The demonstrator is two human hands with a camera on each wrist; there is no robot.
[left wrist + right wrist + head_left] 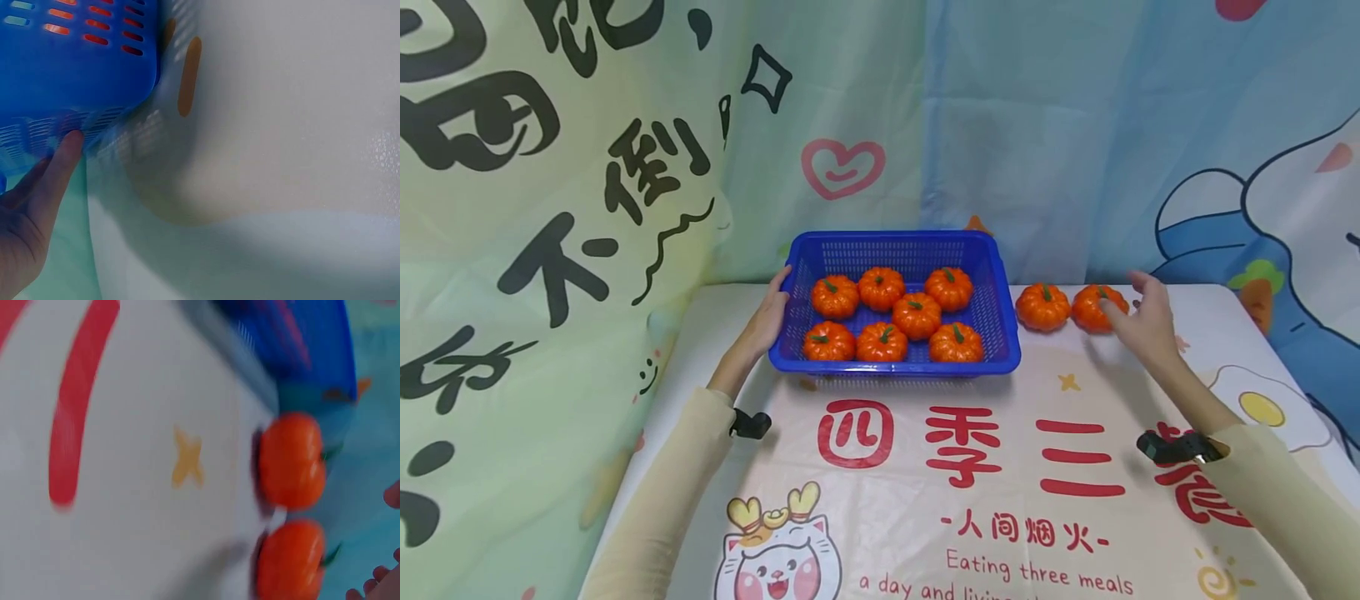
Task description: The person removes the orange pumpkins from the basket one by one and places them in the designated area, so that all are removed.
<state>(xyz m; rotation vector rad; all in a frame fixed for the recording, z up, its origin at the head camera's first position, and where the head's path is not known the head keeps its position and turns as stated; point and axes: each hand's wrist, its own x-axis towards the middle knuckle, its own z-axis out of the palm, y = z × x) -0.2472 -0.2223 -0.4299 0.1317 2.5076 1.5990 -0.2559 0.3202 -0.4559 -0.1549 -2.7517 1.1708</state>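
Observation:
A blue plastic basket (895, 367) with slotted walls holds several small orange pumpkins (917, 317) with green stems. My left hand (766, 321) is at its left side; in the left wrist view a straight finger touches the blue wall (75, 81). Two more pumpkins sit side by side just right of the basket: a nearer one (1042, 308) and an outer one (1088, 312). Over the outer pumpkin's right edge reaches my right hand (1152, 321), thumb and fingers spread. In the right wrist view its fingertips (375, 584) show a gap from that pumpkin (290, 562).
Under everything lies a pale tablecloth (1037, 550) printed with red characters, a cat and a fried egg. A printed curtain (1015, 133) hangs right behind the basket and pumpkins. Each wrist wears a small black camera (751, 424).

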